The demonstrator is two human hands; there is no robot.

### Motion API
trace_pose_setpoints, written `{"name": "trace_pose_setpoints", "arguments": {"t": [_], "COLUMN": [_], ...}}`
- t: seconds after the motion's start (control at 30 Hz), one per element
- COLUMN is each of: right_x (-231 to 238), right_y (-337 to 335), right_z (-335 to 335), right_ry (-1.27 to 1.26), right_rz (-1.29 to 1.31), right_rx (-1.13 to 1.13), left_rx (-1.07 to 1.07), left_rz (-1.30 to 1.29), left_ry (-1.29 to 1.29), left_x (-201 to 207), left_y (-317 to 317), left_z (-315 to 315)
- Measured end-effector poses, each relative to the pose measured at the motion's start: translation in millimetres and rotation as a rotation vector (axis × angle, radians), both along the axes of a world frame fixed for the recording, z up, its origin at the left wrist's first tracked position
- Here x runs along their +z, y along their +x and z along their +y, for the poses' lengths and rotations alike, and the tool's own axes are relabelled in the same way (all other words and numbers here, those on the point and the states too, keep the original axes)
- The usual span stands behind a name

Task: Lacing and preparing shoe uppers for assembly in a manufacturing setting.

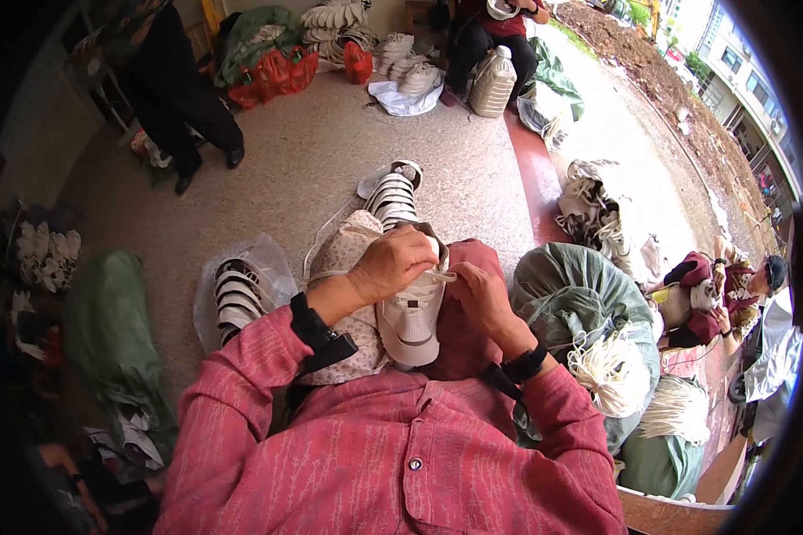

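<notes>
White, mesh-like shoe with a rounded toe (pixel 410 328) lies on the person's lap, toe toward the body, between the pink-flowered cloth over the left thigh (pixel 348 299) and the dark red cloth over the right (pixel 473 254). The thighs seem to steady it, leaving both hands free. The right hand (pixel 486 301) has its fingertips pinched on a flat, off-white lace (pixel 439 276); the left hand (pixel 391 264) curls its fingers together over the shoe's opening, but I cannot tell whether lace sits between them. That hand also covers much of the upper part.

Beyond the knees runs a nested row of white shoe parts (pixel 391 201); another row of white, dark-lined parts (pixel 239 290) rests on clear plastic sheeting (pixel 207 308), presumably to keep it clean, its near end hidden by the sleeve. A loose bundle of off-white cords (pixel 608 370) lies on a bulging green sack (pixel 566 276), probably for easy reach. The dark left rim obscures the heaps there.
</notes>
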State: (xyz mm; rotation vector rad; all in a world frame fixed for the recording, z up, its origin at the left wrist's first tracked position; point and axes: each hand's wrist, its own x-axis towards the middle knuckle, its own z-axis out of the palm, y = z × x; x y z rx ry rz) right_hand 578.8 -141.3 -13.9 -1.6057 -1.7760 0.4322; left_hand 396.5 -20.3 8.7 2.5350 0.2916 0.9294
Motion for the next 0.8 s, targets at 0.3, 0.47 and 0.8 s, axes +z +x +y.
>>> {"name": "trace_pose_setpoints", "arguments": {"t": [0.3,0.47,0.8], "right_x": [2,-12,-17], "right_y": [8,8,-1], "right_z": [5,6,11], "right_ry": [0.136,0.209,0.135], "right_rz": [-0.187,-0.263,-0.247], "right_rx": [0.090,-0.036,0.019], "left_rx": [-0.039,0.042,0.156], "left_rz": [0.264,0.402,0.661], "left_ry": [-0.045,-0.028,0.091], "left_x": [-6,-3,5], "left_y": [15,27,45], "left_z": [15,10,13]}}
